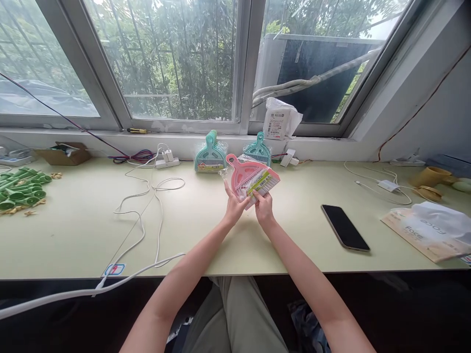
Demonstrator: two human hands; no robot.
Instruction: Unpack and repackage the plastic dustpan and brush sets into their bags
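Note:
Above the table, both my hands hold a pink dustpan and brush set [247, 171] in a clear plastic wrapper with a yellow-green label. The set is tilted, its handle pointing up to the left. My left hand [234, 206] grips its lower left side, fingers partly hidden behind it. My right hand [263, 206] pinches the lower edge, thumb on the front. Just behind, against the wall, stand a stack of teal dustpan sets [210, 156] on the left and another teal dustpan set [259, 147] on the right, partly covered by the pink one.
White cables [142, 211] trail over the table [294, 235] on the left, near green plastic parts [24, 189]. To the right lie a black phone [345, 227], a tissue pack [429, 228] and a charger [388, 185]. A white box [278, 122] stands on the sill.

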